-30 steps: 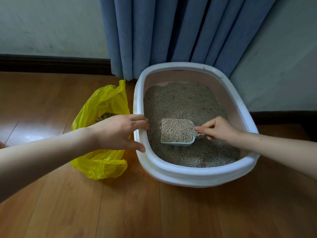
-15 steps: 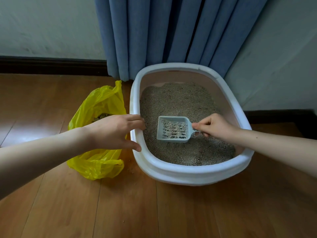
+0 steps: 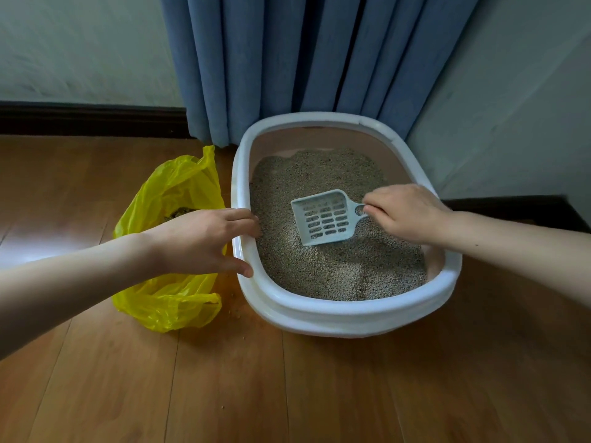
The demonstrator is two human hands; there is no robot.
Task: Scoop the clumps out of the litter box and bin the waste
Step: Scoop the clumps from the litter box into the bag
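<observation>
A white oval litter box [image 3: 345, 311] filled with grey-brown litter [image 3: 335, 270] stands on the wooden floor. My right hand [image 3: 404, 212] grips the handle of a pale blue slotted scoop [image 3: 324, 217], which is empty and tilted with its front edge down on the litter. My left hand [image 3: 204, 241] holds the box's left rim, fingers inside and thumb on the outside. A yellow plastic bag [image 3: 172, 295] lies open just left of the box, with dark waste showing inside, partly hidden by my left arm.
A blue curtain [image 3: 307, 59] hangs behind the box against a pale wall with a dark skirting board [image 3: 89, 119]. A few spilled litter grains [image 3: 235, 310] lie on the floor between bag and box.
The scoop was full of litter a second ago; the grains sifted out through the slots and it is now empty, tipped forward onto the litter. My left hand stayed on the rim.
</observation>
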